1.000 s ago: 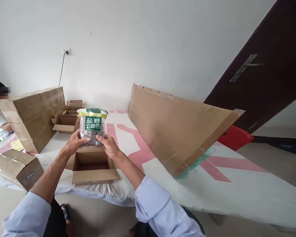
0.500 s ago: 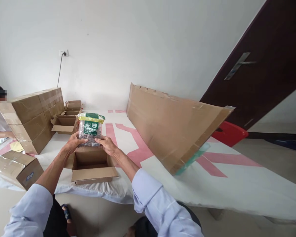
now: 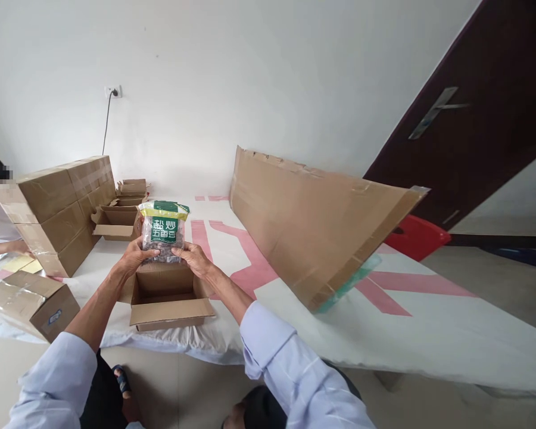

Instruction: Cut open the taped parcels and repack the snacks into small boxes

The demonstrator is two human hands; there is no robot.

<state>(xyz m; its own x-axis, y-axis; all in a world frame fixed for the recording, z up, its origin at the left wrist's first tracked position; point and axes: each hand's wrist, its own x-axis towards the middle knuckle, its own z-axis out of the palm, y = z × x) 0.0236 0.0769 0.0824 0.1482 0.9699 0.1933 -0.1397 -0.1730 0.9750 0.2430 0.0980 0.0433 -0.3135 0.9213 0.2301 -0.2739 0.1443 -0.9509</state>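
Between my two hands I hold up a clear plastic bag of beans (image 3: 163, 235) with a green and yellow printed top. My left hand (image 3: 135, 256) grips its lower left side, thumb across the front. At the lower right corner, my right hand (image 3: 193, 258) is closed on it the same way. Just below and in front of the bag stands an open cardboard box (image 3: 172, 312) with its flaps folded out, near the table's edge. The part of its inside that shows is bare cardboard.
A taped carton (image 3: 31, 301) sits at the left edge, before a stack of cartons (image 3: 56, 208). More open boxes (image 3: 118, 223) stand farther back. A large cardboard sheet (image 3: 317, 220) leans across the table (image 3: 429, 345). A person (image 3: 0, 226) is at far left; a red chair (image 3: 422, 236) stands right.
The bag and both hands stay almost where they were, still gripping. The whole view has shifted very slightly.
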